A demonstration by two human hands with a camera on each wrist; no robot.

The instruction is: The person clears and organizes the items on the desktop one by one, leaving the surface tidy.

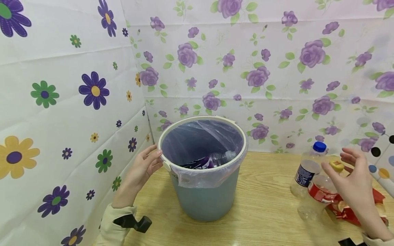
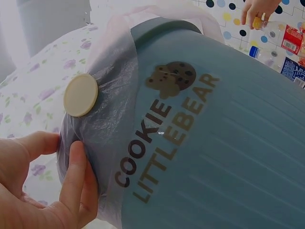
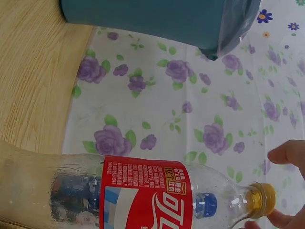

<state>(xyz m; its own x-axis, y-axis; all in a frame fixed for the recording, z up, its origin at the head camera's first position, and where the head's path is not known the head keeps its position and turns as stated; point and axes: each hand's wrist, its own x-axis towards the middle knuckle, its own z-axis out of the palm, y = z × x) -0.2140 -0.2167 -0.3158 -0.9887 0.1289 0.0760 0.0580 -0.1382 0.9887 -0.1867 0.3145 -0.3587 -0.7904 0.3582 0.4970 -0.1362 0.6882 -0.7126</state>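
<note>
My left hand (image 1: 143,169) grips the left rim of a blue-grey trash bin (image 1: 204,198), thumb and fingers on either side of the edge. A thin translucent liner bag (image 2: 105,119) folds over that rim. Inside the bin lie a clear plastic bottle (image 1: 218,160) and something dark and shiny. Over on the right, my right hand (image 1: 354,181) is spread around the yellow cap of an upright cola bottle (image 3: 147,191) with a red label. In the right wrist view the thumb (image 3: 289,155) stands apart from the cap; other fingers are partly hidden behind it.
Just behind the cola bottle stands a clear bottle (image 1: 307,165) with a blue cap and dark blue label. A red snack packet (image 1: 347,213) lies beside them, partly behind my right hand. Flower-printed sheets (image 1: 221,82) border the wooden table (image 1: 264,205) at the back and left.
</note>
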